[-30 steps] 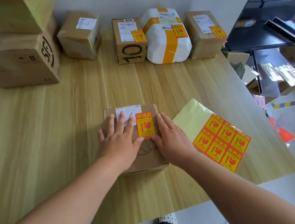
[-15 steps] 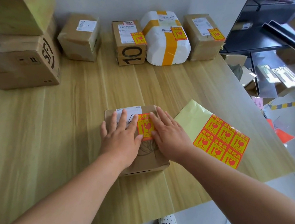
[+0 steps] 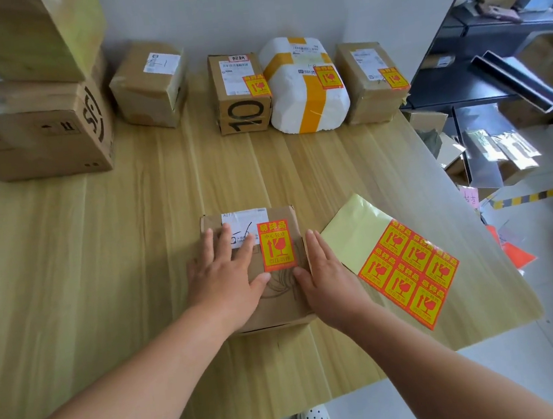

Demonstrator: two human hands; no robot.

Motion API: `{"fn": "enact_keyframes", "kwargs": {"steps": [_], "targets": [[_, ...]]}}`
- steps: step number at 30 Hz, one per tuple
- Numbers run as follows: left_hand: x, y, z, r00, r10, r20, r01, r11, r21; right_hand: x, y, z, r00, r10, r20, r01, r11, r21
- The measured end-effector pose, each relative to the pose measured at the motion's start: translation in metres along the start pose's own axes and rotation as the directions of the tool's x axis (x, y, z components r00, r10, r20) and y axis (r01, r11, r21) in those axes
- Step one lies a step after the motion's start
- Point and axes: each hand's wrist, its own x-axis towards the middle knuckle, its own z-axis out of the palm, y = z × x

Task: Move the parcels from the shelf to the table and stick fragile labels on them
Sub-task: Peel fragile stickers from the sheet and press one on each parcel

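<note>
Wood-grain surface (image 3: pixel 102 263) is occupied at lower centre by the parcel (image 3: pixel 278 298), fragile label (image 3: pixel 275 245) already stuck on top; left hand (image 3: pixel 227 277) is laid flat on the top, right hand (image 3: pixel 327 272) flat along its right edge, fingers (image 3: pixel 225 239) straight, nothing gripped. Label corners could be left lifted if not pressed down, and the shipping slip (image 3: pixel 245 218) looks partly overlapped. Slip text is part-hidden under fingers; shelf (image 3: pixel 495 26) is cut off at upper right.

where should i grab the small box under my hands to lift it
Grip the box by its left and right walls, one hand each, coming from the sides. It lies flat and low, likely too wide for one hand; the right hand lies along its right edge.
</note>
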Motion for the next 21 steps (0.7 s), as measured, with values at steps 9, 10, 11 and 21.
{"fn": "enact_keyframes", "kwargs": {"steps": [9, 10, 11, 21], "targets": [[-0.006, -0.012, -0.009, 0.937, -0.342, 0.066, 0.330, 0.813, -0.480, -0.014, -0.012, -0.002, 0.976, 0.211, 0.062, -0.219, 0.957, 0.191], [-0.005, -0.015, -0.010, 0.924, -0.362, 0.127, 0.375, 0.784, -0.494, -0.015, -0.015, 0.000, 0.972, 0.222, 0.074, -0.233, 0.949, 0.210], [-0.005, -0.016, -0.011, 0.912, -0.366, 0.183, 0.407, 0.764, -0.501, -0.015, -0.017, 0.002, 0.969, 0.231, 0.084, -0.244, 0.944, 0.221], [0.018, -0.010, -0.060, 0.952, -0.285, 0.112, 0.292, 0.733, -0.614, 0.014, -0.039, -0.032, 0.971, 0.237, -0.005, -0.224, 0.923, 0.313]]}}
